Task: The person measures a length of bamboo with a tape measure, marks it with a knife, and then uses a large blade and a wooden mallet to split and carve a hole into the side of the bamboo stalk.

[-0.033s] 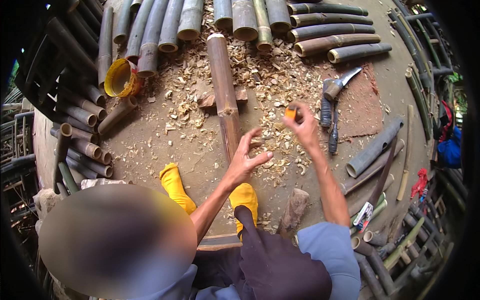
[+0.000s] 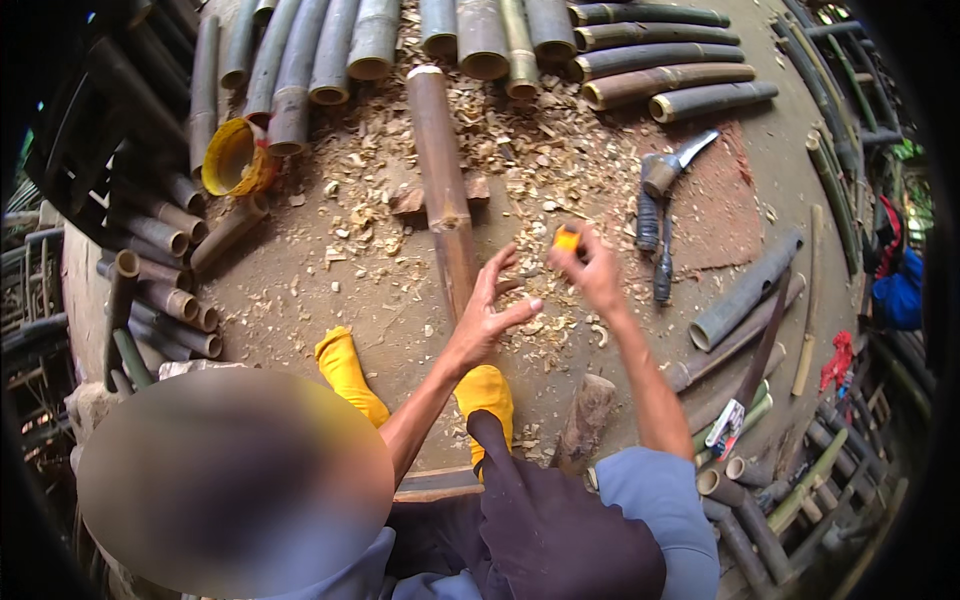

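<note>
A brown bamboo pole (image 2: 438, 150) runs away from me, propped across a reddish block (image 2: 408, 199), its near end by my foot. Beside the pole's near part, my left hand (image 2: 492, 308) is raised with fingers spread and nothing visible in it. To its right, my right hand (image 2: 597, 270) grips a small orange-and-black tape measure (image 2: 566, 240), slightly blurred. Right of that hand, a curved blade (image 2: 697, 148) and dark-handled tools (image 2: 648, 220) lie on the ground. My yellow-socked feet (image 2: 486, 390) are below the hands.
Wood shavings (image 2: 380, 150) cover the ground around the pole. Cut bamboo lengths (image 2: 372, 40) line the far side, with more stacked left and right. A yellow bucket (image 2: 212, 165) stands at the left. A short log (image 2: 585, 420) and a saw (image 2: 735, 415) lie near right.
My right hand has shifted left with the tape measure, closer to my left hand. My left hand stays spread in nearly the same place. The whole view has shifted slightly.
</note>
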`<state>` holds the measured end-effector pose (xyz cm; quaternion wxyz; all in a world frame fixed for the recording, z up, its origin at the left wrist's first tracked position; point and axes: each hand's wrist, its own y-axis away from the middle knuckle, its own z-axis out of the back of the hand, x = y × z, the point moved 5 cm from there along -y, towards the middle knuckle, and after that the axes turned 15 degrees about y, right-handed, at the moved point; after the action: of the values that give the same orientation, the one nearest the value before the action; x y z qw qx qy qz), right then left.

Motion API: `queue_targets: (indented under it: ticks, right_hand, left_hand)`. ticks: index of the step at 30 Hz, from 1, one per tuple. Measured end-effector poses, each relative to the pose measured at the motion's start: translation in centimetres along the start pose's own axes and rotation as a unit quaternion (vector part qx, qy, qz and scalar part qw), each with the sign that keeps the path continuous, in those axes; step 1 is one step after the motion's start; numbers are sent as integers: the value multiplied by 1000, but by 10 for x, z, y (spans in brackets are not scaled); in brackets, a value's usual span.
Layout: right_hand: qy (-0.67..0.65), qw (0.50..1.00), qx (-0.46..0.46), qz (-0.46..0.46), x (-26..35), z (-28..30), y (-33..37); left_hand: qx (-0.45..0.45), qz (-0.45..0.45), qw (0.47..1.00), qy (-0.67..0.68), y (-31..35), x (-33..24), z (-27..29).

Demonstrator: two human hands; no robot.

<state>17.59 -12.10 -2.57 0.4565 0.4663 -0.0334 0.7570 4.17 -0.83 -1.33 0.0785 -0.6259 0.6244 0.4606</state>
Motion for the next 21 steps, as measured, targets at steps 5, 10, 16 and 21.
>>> queue_targets:
  ticks: [5,10,16,21]
  right_hand:
    - [-162,986,41,5,38,-66,48]
    - [-131,989,65,-2,37,-54,82]
    - [-210,963,164,-30,29,-64,100]
    - [-204,965,151,67,37,-48,65]
  left_hand:
    - [72,75,994,29,-2,2,27]
    - [78,60,991,-94,28,20,47]
    - [99,39,972,-211,49,17,48]
    - [-18,14,954,-299,49,10,86]
